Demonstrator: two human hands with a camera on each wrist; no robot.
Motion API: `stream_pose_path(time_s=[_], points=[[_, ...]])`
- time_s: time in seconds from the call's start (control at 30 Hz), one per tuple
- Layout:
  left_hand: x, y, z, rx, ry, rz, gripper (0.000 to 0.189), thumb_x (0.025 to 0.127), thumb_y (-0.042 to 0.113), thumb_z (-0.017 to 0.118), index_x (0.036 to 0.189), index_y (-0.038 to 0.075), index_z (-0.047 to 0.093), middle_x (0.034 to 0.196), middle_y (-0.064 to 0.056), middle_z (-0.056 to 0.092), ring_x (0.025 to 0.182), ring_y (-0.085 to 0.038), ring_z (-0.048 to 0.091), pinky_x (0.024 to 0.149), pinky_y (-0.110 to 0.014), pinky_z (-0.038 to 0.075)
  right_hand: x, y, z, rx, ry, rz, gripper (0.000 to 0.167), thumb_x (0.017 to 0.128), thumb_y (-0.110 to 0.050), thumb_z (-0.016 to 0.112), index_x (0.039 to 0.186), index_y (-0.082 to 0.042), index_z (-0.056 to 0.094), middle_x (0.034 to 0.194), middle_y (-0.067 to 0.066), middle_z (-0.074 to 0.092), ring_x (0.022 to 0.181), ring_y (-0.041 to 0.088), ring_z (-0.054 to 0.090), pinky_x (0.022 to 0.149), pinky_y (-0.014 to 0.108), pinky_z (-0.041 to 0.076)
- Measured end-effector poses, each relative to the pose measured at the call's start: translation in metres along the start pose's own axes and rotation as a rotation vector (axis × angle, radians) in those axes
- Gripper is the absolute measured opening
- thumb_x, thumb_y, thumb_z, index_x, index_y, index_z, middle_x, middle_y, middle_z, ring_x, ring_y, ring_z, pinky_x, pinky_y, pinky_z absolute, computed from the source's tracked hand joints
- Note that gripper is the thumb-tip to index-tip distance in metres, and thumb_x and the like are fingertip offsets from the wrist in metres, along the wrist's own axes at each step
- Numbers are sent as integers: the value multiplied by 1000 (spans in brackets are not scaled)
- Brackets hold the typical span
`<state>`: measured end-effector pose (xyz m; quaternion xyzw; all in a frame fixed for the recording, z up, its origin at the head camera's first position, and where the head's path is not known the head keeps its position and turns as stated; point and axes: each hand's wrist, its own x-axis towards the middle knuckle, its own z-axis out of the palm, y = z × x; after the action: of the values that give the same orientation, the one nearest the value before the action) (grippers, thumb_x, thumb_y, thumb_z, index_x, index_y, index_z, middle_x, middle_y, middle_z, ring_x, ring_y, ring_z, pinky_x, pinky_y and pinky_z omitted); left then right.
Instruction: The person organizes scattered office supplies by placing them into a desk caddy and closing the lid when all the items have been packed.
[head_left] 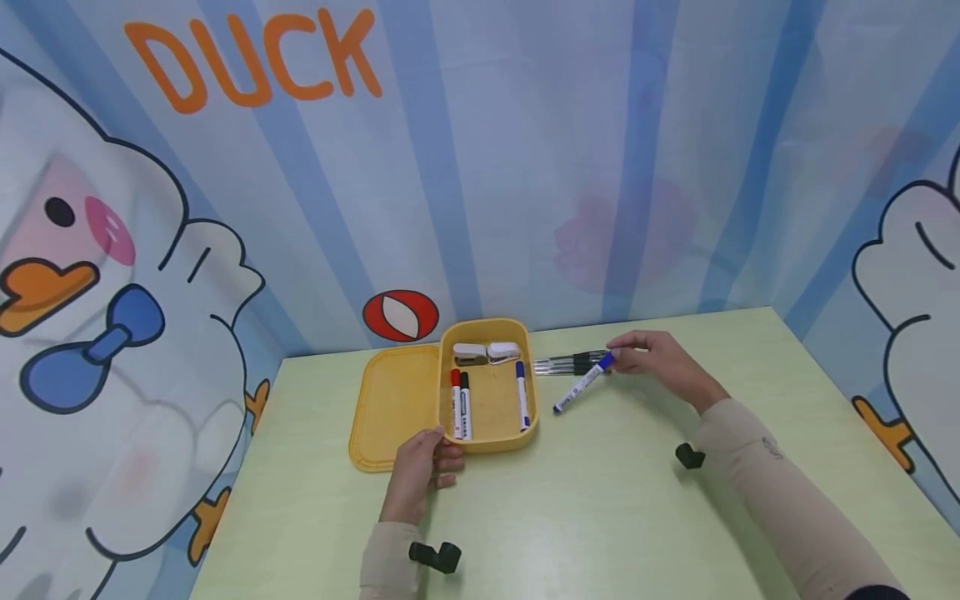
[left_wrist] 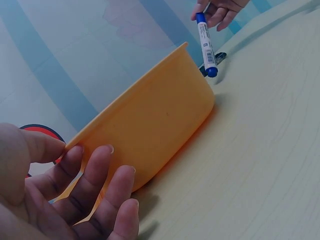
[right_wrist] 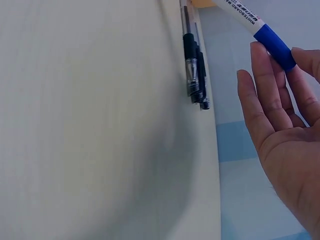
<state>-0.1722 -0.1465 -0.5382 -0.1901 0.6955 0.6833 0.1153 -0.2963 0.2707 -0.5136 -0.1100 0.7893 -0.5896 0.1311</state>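
My right hand (head_left: pixel 660 362) pinches a blue whiteboard marker (head_left: pixel 583 385) by its capped end, the marker slanting down to the left above the table. In the right wrist view the blue cap (right_wrist: pixel 275 46) sits between thumb and fingertips. My left hand (head_left: pixel 422 471) pinches the near left corner of a yellow box (head_left: pixel 495 446), thumb at the rim and fingers along the outer wall. Inside the box lie a red marker (head_left: pixel 456 404), a black marker (head_left: pixel 466 408), another blue marker (head_left: pixel 522 396) and two white staplers (head_left: pixel 502 352).
A yellow lid (head_left: pixel 393 408) lies on the table left of the box, partly under it. Several black-gripped pens (head_left: pixel 573 364) lie right of the box, near the back edge. Behind the table hangs a blue striped duck curtain (head_left: pixel 510 167).
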Motion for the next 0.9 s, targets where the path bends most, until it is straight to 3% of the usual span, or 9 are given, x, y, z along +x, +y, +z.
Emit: stream_pose_path(time_s=[0.17, 0.3, 0.53, 0.77, 0.9], points=[[0, 1, -1, 3, 1, -6, 38, 107, 39, 49, 111, 5, 65, 99, -8, 73, 84, -19, 70, 69, -32, 57, 6, -11, -1, 2, 2, -2, 39, 103, -28, 62, 132, -2, 61, 125, 22, 66, 116, 43, 65, 98, 44, 53], [0, 1, -1, 0, 1, -7, 39, 107, 40, 50, 111, 5, 65, 99, -8, 73, 84, -19, 71, 69, -32, 57, 10, -20, 0, 10, 2, 0, 39, 103, -28, 61, 132, -2, 61, 126, 21, 66, 116, 43, 65, 101, 50, 50], [1, 0, 0, -7, -3, -1, 37, 107, 38, 50, 109, 5, 65, 98, -8, 73, 83, -19, 71, 69, -32, 57, 17, -33, 4, 6, -7, 2, 42, 100, -35, 65, 128, -4, 62, 118, 20, 69, 103, 28, 72, 100, 49, 52], [1, -1, 0, -3, -8, -4, 36, 107, 37, 49, 109, 5, 65, 97, -7, 73, 83, -19, 71, 68, -31, 57, 21, -44, 8, -3, -26, 2, 44, 99, -38, 66, 127, -4, 62, 115, 18, 70, 102, 29, 72, 103, 55, 48], [1, 0, -1, -4, -11, -6, 36, 107, 37, 49, 110, 5, 65, 98, -7, 73, 83, -19, 71, 68, -31, 56, 23, -50, 10, -5, -36, 3, 44, 99, -39, 65, 128, -5, 61, 116, 18, 70, 110, 38, 68, 104, 56, 47]])
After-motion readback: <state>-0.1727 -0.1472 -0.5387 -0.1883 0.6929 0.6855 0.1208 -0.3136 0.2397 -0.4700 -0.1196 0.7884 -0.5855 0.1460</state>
